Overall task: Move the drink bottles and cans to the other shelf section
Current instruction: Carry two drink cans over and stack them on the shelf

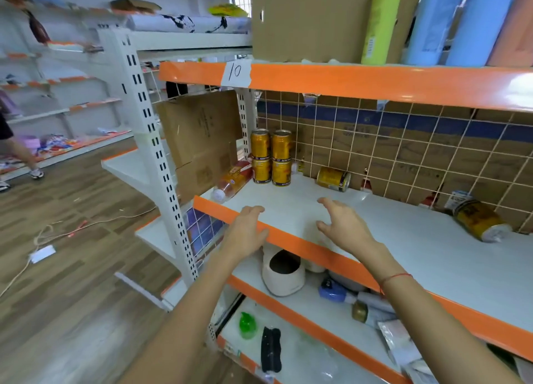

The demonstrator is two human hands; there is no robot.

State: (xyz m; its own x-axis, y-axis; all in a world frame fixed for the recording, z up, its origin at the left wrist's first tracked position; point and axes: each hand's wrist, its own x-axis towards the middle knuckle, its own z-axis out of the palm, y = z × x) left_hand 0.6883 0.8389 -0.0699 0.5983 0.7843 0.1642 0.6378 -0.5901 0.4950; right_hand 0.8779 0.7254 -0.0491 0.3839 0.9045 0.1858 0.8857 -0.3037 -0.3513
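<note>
Shelf (403, 239): four gold cans (271, 157) stacked two-high at back left, bottle (232, 181) lying beside them, two cans (333, 179) (477, 220) toppled rightward. Left hand (248, 227) and right hand (343, 225) hovered with grips wide and empty. Risk: a careless reach could topple the stack; loose cans could roll off.

At twelve o'clock we see a brown cardboard box (308, 20) beside rolled sheets of green, blue and orange paper (432, 20). At six o'clock sit a white round pot (284, 274), a green plastic bottle (247, 324) and a black sock (270, 349).

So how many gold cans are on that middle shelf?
6: four stacked two-on-two at the back left, one on its side mid-back, one on its side far right. More may hide behind.
</note>
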